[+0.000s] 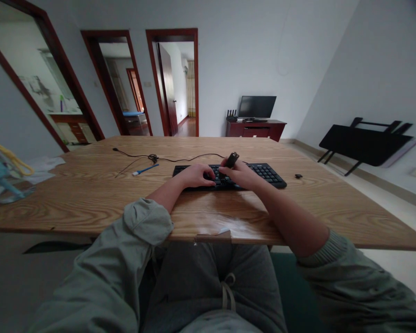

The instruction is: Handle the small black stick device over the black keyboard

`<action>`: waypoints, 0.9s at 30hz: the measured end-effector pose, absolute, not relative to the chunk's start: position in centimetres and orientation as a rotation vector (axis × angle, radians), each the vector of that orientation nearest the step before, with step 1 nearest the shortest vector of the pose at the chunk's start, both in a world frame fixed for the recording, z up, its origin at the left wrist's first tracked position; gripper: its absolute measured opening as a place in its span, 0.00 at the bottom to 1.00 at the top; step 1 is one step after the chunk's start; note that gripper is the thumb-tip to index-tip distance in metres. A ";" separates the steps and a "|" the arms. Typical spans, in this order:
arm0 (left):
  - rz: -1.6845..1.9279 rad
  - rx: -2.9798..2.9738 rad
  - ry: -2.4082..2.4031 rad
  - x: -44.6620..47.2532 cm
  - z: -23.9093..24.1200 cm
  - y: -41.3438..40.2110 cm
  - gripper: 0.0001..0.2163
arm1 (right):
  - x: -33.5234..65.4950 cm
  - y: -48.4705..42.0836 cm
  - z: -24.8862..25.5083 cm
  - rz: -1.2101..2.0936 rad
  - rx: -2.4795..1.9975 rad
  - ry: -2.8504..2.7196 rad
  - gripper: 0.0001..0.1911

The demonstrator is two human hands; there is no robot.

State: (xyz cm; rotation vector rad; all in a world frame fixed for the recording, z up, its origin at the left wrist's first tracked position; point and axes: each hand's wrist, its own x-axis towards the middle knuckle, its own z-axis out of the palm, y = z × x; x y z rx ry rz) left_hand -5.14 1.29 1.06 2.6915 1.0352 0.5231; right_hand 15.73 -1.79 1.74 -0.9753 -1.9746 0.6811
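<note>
A flat black plastic computer keyboard (263,175) lies level on the table, its left half under the fingers (208,178) of the left hand. A small dark oblong tool (231,160) stands tilted above the keys, pinched in the right hand's fingers (229,167).
</note>
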 end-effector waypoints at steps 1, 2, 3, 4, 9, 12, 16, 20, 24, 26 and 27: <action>0.532 2.687 1.035 -5.3 1.1 1.4 0.15 | 15.0 -1.5 1.4 0.726 -0.982 -1.876 0.07; 0.544 2.680 1.041 -5.6 1.2 1.4 0.16 | 14.3 -1.2 1.0 0.775 -0.983 -1.798 0.06; 0.560 2.669 1.058 -6.0 1.4 1.5 0.16 | 13.7 -1.0 0.6 0.821 -0.974 -1.738 0.06; 0.581 2.652 1.085 -6.4 1.5 1.5 0.15 | 13.1 -0.7 0.3 0.865 -0.960 -1.696 0.07; 0.712 2.544 1.219 -8.2 2.0 2.0 0.14 | 10.7 0.3 -0.4 0.977 -0.969 -1.517 0.14; 0.738 2.535 1.241 -8.6 1.8 2.2 0.14 | 9.7 0.6 -0.6 0.973 -0.952 -1.486 0.16; 0.763 2.558 1.240 -8.4 1.4 2.3 0.14 | 9.3 0.8 -1.0 0.864 -0.979 -1.428 0.16; 0.750 2.572 1.232 -8.1 0.8 2.8 0.14 | 9.0 1.1 -1.3 0.796 -1.016 -1.390 0.16; 0.924 2.507 1.610 -8.2 -0.1 3.9 0.13 | 8.3 1.6 -1.0 0.707 -1.097 -1.452 0.15; 1.010 2.345 1.838 -8.5 -0.5 4.5 0.13 | 8.0 1.9 -0.9 0.664 -1.118 -1.507 0.15; 1.018 2.270 1.891 -8.7 -0.7 4.8 0.14 | 7.9 2.0 -0.9 0.648 -1.121 -1.530 0.15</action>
